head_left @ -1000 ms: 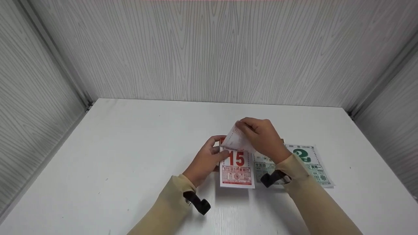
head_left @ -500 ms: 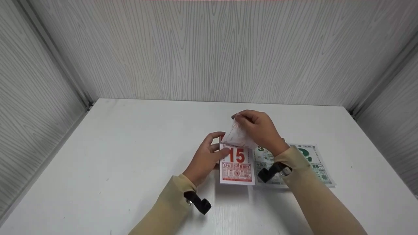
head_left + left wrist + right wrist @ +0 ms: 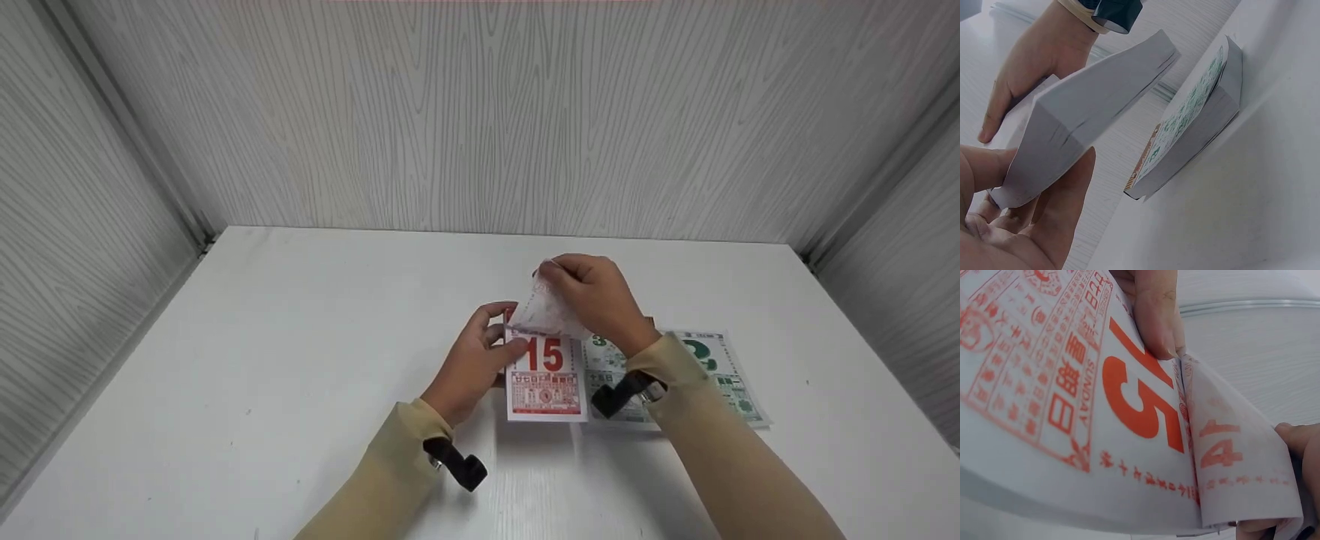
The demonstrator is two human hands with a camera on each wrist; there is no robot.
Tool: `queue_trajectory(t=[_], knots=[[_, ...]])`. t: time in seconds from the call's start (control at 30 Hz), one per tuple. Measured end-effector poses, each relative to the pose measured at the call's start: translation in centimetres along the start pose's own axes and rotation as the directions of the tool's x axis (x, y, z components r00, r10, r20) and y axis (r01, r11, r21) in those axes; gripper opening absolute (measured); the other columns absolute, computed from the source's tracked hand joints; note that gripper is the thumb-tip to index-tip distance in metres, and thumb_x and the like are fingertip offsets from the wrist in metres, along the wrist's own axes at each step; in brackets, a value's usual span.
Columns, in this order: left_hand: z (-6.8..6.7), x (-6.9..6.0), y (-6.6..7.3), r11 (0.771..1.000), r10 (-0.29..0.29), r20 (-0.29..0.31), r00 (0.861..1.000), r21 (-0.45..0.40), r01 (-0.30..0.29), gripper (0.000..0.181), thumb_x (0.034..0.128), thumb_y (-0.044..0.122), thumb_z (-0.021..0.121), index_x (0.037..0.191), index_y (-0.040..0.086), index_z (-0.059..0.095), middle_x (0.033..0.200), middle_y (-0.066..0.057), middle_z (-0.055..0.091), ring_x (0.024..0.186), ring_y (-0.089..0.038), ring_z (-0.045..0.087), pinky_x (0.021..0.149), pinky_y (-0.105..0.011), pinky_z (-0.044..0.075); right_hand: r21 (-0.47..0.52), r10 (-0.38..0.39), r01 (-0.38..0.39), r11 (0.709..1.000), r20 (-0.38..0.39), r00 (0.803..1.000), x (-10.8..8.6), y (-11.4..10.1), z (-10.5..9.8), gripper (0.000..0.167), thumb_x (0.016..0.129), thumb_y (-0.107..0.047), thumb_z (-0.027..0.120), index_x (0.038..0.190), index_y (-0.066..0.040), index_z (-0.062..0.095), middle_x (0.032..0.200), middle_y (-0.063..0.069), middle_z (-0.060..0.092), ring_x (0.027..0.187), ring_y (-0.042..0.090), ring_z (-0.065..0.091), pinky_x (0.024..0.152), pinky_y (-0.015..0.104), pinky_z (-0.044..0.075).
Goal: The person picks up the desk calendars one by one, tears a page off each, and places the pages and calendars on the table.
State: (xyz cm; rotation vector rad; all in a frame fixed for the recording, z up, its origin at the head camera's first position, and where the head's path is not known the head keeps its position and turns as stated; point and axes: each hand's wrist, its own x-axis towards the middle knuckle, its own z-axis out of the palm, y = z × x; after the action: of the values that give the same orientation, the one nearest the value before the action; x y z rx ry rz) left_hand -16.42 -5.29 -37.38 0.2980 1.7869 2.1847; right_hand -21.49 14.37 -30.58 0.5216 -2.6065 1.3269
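Note:
My left hand (image 3: 471, 366) grips a thick tear-off calendar pad (image 3: 546, 395) by its left side, thumb on the front beside the red 15. The pad is lifted off the tabletop, as the left wrist view shows with its white page edges (image 3: 1100, 93). With thumb and fingers my right hand (image 3: 600, 298) pinches the pad's top page (image 3: 550, 313), which is folded up and back. In the right wrist view a red 14 shows through this page (image 3: 1230, 439). The page still meets the pad along its upper edge. My right fingertips are partly hidden by paper.
A second calendar pad with green print (image 3: 600, 379) lies on the white table (image 3: 337, 360), just right of the held pad. Beside it is a sheet or pad with a large green numeral (image 3: 724, 360), partly behind my right forearm. Grey wood-grain panels (image 3: 480, 120) enclose the table.
My right hand has risen slightly, away from me, pulling the top page further up. The calendar pad and my left fingers have shifted up a little; the right hand keeps its pinch.

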Motion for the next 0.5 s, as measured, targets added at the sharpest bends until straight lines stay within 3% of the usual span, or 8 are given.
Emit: queue_trajectory(t=[0.13, 0.33, 0.5], knots=[[0.06, 0.05, -0.08, 1.000, 0.002, 0.001, 1.000, 0.003, -0.002, 0.054, 0.1026, 0.018, 0.066, 0.150, 0.025, 0.042, 0.130, -0.008, 0.067, 0.100, -0.029, 0.073, 0.074, -0.038, 0.061, 0.024, 0.018, -0.018, 1.000, -0.004, 1.000, 0.04, 0.35, 0.06, 0.028, 0.107, -0.026, 0.059, 0.109, -0.007, 0.080, 0.111, 0.005, 0.077, 0.089, 0.016, 0.063, 0.076, 0.028, 0.049], [0.20, 0.15, -0.15, 1.000, -0.013, -0.008, 1.000, 0.006, 0.013, 0.051, 0.1023, 0.016, 0.066, 0.148, 0.025, 0.044, 0.129, -0.007, 0.068, 0.097, -0.029, 0.074, 0.073, -0.038, 0.062, 0.067, 0.047, -0.047, 0.997, 0.001, 0.999, -0.13, 0.69, 0.12, 0.030, 0.107, -0.029, 0.059, 0.109, -0.007, 0.079, 0.104, 0.005, 0.076, 0.075, 0.017, 0.057, 0.069, 0.027, 0.047], [0.28, 0.16, -0.13, 1.000, -0.023, -0.019, 1.000, -0.002, 0.023, 0.052, 0.1020, 0.015, 0.067, 0.148, 0.024, 0.044, 0.129, -0.007, 0.068, 0.097, -0.029, 0.074, 0.073, -0.038, 0.062, 0.088, 0.066, -0.066, 0.994, -0.005, 0.998, -0.20, 0.71, 0.18, 0.031, 0.107, -0.032, 0.059, 0.107, -0.008, 0.079, 0.101, 0.004, 0.075, 0.079, 0.017, 0.056, 0.071, 0.027, 0.047]])
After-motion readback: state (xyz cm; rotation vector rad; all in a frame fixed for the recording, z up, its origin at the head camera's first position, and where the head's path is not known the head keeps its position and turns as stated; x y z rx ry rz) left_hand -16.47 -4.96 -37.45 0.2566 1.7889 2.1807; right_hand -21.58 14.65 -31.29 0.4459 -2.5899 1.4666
